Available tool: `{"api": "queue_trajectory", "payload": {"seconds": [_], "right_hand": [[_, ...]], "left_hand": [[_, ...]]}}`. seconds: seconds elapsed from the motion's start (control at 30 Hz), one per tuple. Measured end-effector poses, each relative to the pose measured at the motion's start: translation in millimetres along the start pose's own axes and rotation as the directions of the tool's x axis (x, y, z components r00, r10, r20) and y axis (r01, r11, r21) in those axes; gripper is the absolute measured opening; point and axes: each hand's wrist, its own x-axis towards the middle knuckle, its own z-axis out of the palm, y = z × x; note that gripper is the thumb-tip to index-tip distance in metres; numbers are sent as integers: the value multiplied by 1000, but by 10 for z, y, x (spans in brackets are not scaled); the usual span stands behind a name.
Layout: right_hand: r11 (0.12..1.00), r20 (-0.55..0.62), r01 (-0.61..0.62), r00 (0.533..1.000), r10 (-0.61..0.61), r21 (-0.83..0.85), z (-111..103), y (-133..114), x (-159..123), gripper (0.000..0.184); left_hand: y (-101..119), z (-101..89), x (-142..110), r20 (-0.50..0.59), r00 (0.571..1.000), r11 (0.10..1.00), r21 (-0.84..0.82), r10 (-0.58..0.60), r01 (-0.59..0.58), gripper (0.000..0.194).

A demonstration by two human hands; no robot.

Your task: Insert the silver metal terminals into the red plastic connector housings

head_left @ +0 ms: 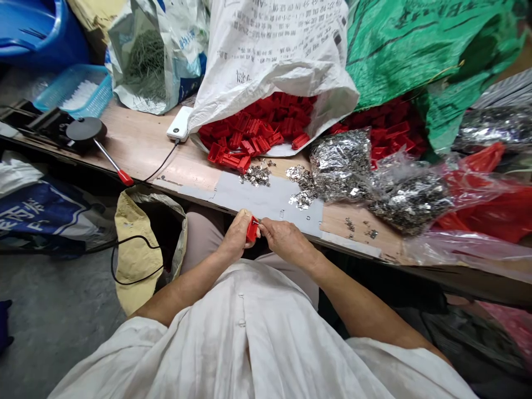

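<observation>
Holding one red part (251, 230) at the 6 o'clock edge of the bench (193, 167): the left hand (235, 235) clenches it; the right hand's (283, 237) grip pinches a slim metal item (256, 222) against it. Apparently mid-operation; finished count indeterminable. Apparently remaining: loose red parts (253, 130) at 12 o'clock, metal pieces (302, 199) at 2 o'clock.

Worktop (137, 130): pale wood-look, front edge worn. Grey sheet (282, 202) near front; small metal pieces (258, 175) heaped along its far edge. White sack (282, 39) behind, red parts (233, 159) spilling out. Right: clear bags (341, 166), green sack (415, 50). Left: white device (178, 124), lever tool (86, 130), blue basket (102, 95).
</observation>
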Motion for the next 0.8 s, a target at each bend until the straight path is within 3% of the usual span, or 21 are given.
{"api": "queue_trajectory", "payload": {"seconds": [0.13,0.37,0.53,0.57,0.63,0.7,0.8], "right_hand": [[989,15,41,999,-43,141,-142,-12,29,29],[995,26,11,1000,-13,96,-126,-95,122,25],[905,104,179,966,-235,386,-230,81,373,31],[897,82,186,968,-238,401,-253,118,458,31],[942,-82,142,989,-123,304,-269,153,646,23],[987,-265,38,964,5,159,-241,123,833,14],[999,-356,-37,934,38,9,-160,3,1058,17]], "left_hand": [[75,-51,17,40,998,999,-15,50,-49,33],[57,-149,15,-30,982,969,173,186,-178,33],[103,-246,89,-43,985,986,37,165,-163,34],[128,-273,108,-53,987,988,-23,149,-151,34],[181,-331,135,-65,993,985,-139,99,-107,35],[221,-388,141,-49,998,973,-226,33,-43,38],[258,-452,112,-20,1000,957,-290,-17,10,43]]}}
